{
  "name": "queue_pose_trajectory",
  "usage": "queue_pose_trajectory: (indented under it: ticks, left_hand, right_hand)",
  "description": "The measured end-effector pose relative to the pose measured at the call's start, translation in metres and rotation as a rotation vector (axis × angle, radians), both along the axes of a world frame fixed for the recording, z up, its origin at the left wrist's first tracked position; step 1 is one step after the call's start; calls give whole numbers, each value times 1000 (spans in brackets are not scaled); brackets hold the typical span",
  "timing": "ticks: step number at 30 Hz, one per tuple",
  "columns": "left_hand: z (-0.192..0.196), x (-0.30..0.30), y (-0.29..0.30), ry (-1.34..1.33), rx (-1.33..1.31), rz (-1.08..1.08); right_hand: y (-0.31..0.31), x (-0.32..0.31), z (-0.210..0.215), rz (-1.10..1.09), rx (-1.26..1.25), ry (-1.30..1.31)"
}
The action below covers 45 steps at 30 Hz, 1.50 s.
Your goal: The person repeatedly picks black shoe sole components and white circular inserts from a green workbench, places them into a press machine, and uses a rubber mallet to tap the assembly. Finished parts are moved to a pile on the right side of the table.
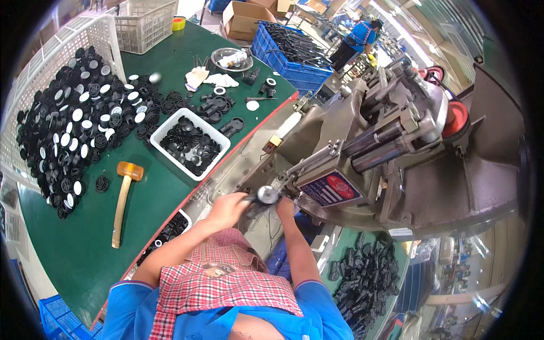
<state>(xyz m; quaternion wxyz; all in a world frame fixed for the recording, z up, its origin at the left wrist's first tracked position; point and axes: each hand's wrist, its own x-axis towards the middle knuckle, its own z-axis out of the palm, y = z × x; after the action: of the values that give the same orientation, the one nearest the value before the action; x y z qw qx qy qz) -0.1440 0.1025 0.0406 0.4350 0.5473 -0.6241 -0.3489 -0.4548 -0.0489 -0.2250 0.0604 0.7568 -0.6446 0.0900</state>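
Both hands are up at the machine (391, 147) near the middle of the frame. The left hand (226, 208) has its grip wrapped around a small dark part (256, 205) with a shiny round metal cap (267, 194); its long axis looks to run roughly left to right, cap end pointing right toward the machine, though it's mostly hidden so don't quote me. The right hand (285, 207) sits just beside the cap, touching that same piece, but I can't tell how far its fingers are closed. Right next to them, on the machine's face, there's a tilted rectangular label (331, 188), blue with a red oval. Over on the green bench (85, 249), a wooden mallet (122, 201) lies lower left, a white tray (170, 126) of black parts sits centre left, and a big heap of black and white caps (79, 124) fills the upper left. A blue crate (292, 71) and cardboard boxes (243, 20) are up top.
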Motion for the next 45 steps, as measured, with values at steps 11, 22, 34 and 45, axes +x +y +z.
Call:
queue_pose_trajectory:
  ticks: [11, 22, 34, 45]
  left_hand:
    - [-57, 204, 136, -754, 314, 568]
    - [-25, 142, -55, -799, -75, 432]
    - [-36, 128, -97, -840, -56, 530]
    - [-24, 125, 24, 127, 2, 542]
  right_hand:
    - [-12, -14, 40, 45, 212, -161]
    - [12, -30, 120, 36, 747, -1315]
    - [56, 53, 206, 104, 927, -1482]
    - [90, 78, 190, 24, 343, -1441]
